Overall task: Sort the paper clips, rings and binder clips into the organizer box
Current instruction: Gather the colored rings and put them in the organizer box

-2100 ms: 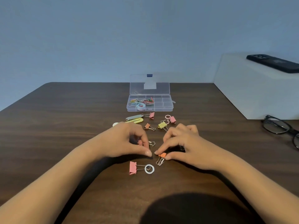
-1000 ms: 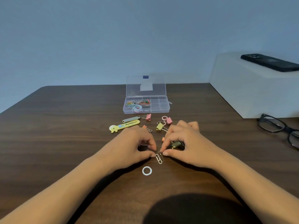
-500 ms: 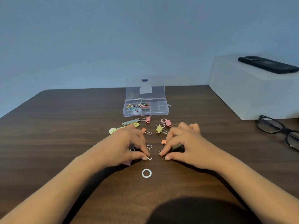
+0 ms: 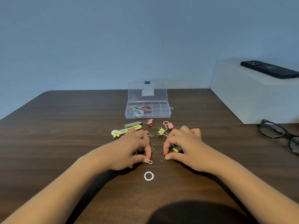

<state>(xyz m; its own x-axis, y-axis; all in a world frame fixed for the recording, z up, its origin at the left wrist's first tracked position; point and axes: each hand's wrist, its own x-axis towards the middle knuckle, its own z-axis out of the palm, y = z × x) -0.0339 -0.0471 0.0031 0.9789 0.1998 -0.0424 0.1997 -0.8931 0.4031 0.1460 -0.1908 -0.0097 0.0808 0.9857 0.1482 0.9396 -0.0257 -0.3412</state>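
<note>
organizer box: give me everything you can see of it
The box is clear plastic, shallow and rectangular, split into small compartments. Its lid is open and stands upright at the back, with a blue latch on its top edge and a pale label on it. The left compartments hold coloured paper clips and pale blue and pink rings; the right ones look empty. It sits on the table, beyond the loose binder clips.

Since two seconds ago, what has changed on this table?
The small white ring came off the pink binder clip and lies alone. The left-hand grip covered that clip, pinching a wire loop; the right-hand grip pinches a silver paper clip; they drew apart. The clear plastic organizer box stayed put.
</note>
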